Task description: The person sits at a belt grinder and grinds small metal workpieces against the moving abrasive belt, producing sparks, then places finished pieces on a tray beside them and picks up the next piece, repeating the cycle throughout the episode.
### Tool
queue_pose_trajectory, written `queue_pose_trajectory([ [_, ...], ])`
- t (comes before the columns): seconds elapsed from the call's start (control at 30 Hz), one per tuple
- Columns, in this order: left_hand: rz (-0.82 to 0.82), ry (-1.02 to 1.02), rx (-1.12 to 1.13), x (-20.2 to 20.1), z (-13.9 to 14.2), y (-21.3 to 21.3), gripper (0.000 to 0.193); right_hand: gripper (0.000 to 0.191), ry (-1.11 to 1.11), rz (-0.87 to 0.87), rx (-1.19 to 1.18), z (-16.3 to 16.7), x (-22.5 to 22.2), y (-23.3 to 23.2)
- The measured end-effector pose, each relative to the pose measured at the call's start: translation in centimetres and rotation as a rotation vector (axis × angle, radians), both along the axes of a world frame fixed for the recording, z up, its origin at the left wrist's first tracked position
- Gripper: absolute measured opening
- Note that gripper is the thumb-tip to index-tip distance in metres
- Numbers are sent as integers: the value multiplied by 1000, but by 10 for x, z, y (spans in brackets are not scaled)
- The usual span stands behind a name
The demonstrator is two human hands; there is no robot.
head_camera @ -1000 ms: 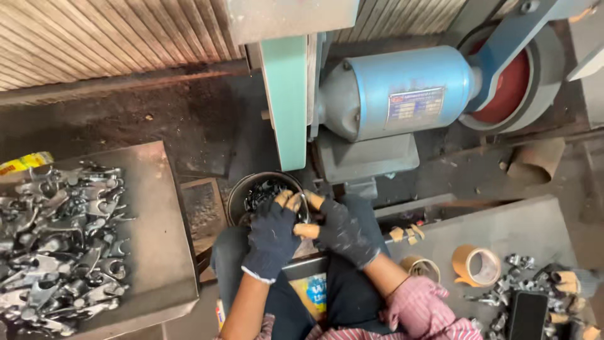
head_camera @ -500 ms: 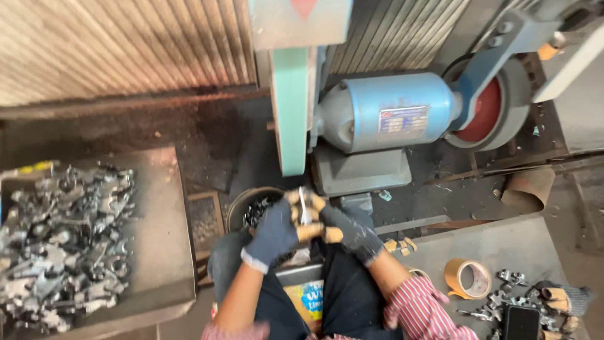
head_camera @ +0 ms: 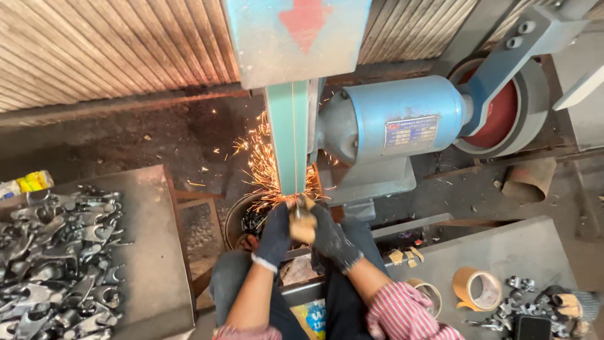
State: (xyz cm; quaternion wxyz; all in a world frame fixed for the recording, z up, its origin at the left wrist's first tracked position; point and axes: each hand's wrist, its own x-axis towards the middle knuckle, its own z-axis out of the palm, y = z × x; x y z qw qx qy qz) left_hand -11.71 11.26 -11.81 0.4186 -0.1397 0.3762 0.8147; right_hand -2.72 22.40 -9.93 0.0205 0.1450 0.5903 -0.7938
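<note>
1. Metal part [head_camera: 297, 211]: small workpiece pinched between both gloved hands, pressed to the lower end of the green sanding belt [head_camera: 290, 135]; sparks [head_camera: 264, 170] fly off to the left
2. Left hand [head_camera: 277, 233]: dark glove, clenched on the part from the left side
3. Right hand [head_camera: 330, 238]: dark glove, gripping the same part from the right (fingertips mostly hidden)
4. Round bucket [head_camera: 242, 220] just below the hands holds dark pieces
5. Blue motor [head_camera: 396, 119] drives the belt; red wheel [head_camera: 503, 104] beyond it
6. Progress, as judged: grinding under way on one piece; a large heap of grey metal parts [head_camera: 56, 258] lies on the left table [head_camera: 154, 264]
7. Tape roll [head_camera: 477, 289] on the right bench [head_camera: 503, 252]
</note>
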Motion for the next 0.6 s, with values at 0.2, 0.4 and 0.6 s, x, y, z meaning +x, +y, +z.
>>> queue_pose_trajectory([
  [0.2,-189,1020,-435,11,-3,-9,24,26,-59,-69,199,9,0,0],
  [0.4,-68,-89,282,29,10,-25,36,18,-41,66,-774,27,3,5],
  [0.6,-270,936,-115,41,28,-39,62,28,-137,90,-109,41,25,19],
])
